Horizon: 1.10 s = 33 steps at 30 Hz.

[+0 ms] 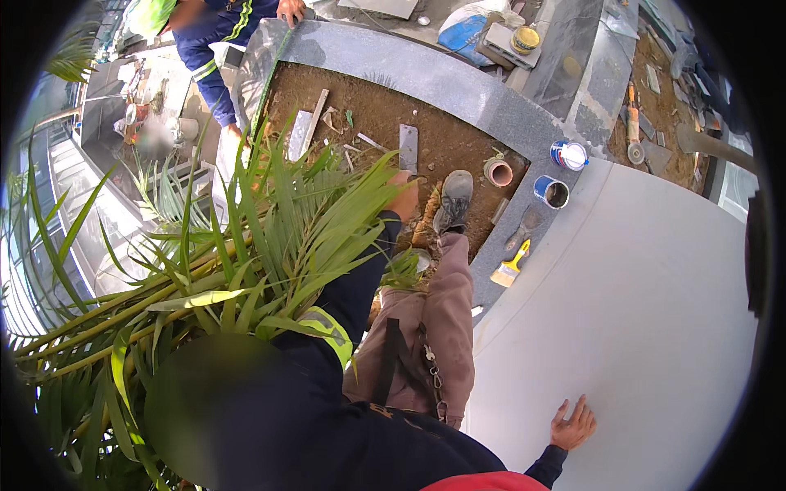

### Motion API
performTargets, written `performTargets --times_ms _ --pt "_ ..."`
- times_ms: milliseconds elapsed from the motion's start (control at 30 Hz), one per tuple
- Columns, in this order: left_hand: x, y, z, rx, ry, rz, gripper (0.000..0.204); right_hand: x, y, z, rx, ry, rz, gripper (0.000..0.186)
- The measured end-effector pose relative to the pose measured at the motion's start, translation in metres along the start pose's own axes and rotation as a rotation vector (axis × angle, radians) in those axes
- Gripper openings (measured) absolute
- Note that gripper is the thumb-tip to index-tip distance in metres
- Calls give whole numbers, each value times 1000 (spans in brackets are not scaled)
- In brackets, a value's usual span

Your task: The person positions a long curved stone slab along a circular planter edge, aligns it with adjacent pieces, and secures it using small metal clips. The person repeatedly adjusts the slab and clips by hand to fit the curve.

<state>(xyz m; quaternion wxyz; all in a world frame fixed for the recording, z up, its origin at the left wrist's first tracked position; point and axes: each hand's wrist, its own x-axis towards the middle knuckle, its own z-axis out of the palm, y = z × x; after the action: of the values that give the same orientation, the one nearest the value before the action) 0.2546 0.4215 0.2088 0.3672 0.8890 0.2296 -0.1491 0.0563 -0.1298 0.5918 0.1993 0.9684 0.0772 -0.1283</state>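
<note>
My left hand (403, 198) reaches low over the soil of a planter bed (368, 98), partly covered by green palm leaves (319, 196). A flat grey plate (408, 149) lies just beyond it; whether they touch, I cannot tell, as the fingers are mostly hidden. Off to the right, my right hand (575, 424) has its fingers spread against a broad pale surface (622, 303) and holds nothing. Between my hands is my shoe (455, 200) on the soil, with a short clay-coloured pipe (498, 172) upright beyond it.
On the grey stone border (491, 270) sit a yellow-handled brush (511, 263), a worn brush (524, 231), an opened can (551, 191) and a white-topped can (568, 155). A co-worker's hand (291, 10) rests at the far corner. An angle grinder (634, 131) lies far right.
</note>
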Motion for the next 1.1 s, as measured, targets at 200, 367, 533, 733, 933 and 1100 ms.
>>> performTargets --times_ms 200,367,533,733,933,1100 --pt "21 -73 -12 192 -113 -176 46 47 -28 43 166 -178 58 33" --pt "32 -89 -50 122 -5 -350 47 77 -25 78 563 -617 243 35" --pt "65 -95 -76 12 116 -415 47 148 1 100 457 -674 159 37" --pt "101 -128 -97 -94 312 -474 47 345 -74 56 988 -882 439 37" --pt "138 -144 -109 -178 308 -537 50 469 -188 -16 1031 -776 231 43" --pt "142 -168 -123 -139 226 -647 46 510 -250 -50 847 -880 139 45"
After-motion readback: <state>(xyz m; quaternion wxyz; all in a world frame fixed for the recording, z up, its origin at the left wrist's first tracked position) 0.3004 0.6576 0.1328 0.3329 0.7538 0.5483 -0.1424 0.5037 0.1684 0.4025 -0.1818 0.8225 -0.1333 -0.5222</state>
